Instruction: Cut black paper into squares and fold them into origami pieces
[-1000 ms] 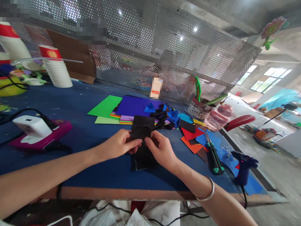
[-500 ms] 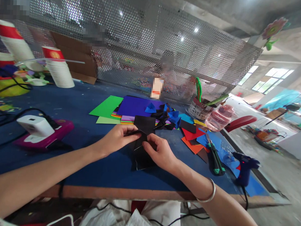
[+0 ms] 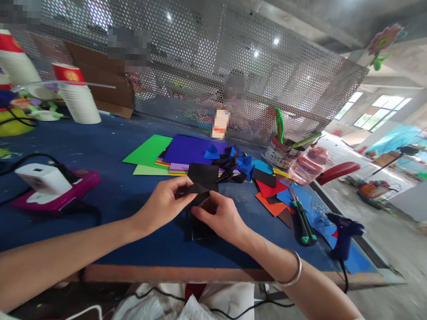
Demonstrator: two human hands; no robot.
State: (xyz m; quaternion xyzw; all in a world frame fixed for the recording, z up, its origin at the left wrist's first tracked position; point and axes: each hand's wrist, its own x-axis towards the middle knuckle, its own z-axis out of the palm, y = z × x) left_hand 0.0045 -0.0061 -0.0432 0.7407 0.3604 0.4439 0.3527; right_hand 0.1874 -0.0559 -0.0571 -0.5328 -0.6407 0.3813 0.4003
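Between my two hands is a small piece of black paper [image 3: 198, 188], partly hidden by the fingers. My left hand [image 3: 170, 199] pinches its left side between thumb and fingers. My right hand [image 3: 223, 214] is closed on its right side, thumb pointing left under it. Further black paper pieces lie close by: a square [image 3: 206, 171] just beyond the hands and another [image 3: 201, 232] on the table below them. Folded blue and black paper shapes [image 3: 246, 166] are heaped behind my right hand. A stack of coloured paper sheets [image 3: 196, 149], purple on top, lies beyond my left hand.
On the right are a green-black utility knife [image 3: 304, 219], a blue glue gun [image 3: 346, 232], red and blue paper scraps [image 3: 268, 186], a pink bottle [image 3: 309, 164] and a tool pot [image 3: 278, 153]. A purple power strip [image 3: 83, 179] and paper cups [image 3: 79, 99] stand left. Perforated metal screens the back.
My right thumb has shifted left beneath the black paper, and the paper between my hands has tilted, showing more of its face. The view has moved slightly.
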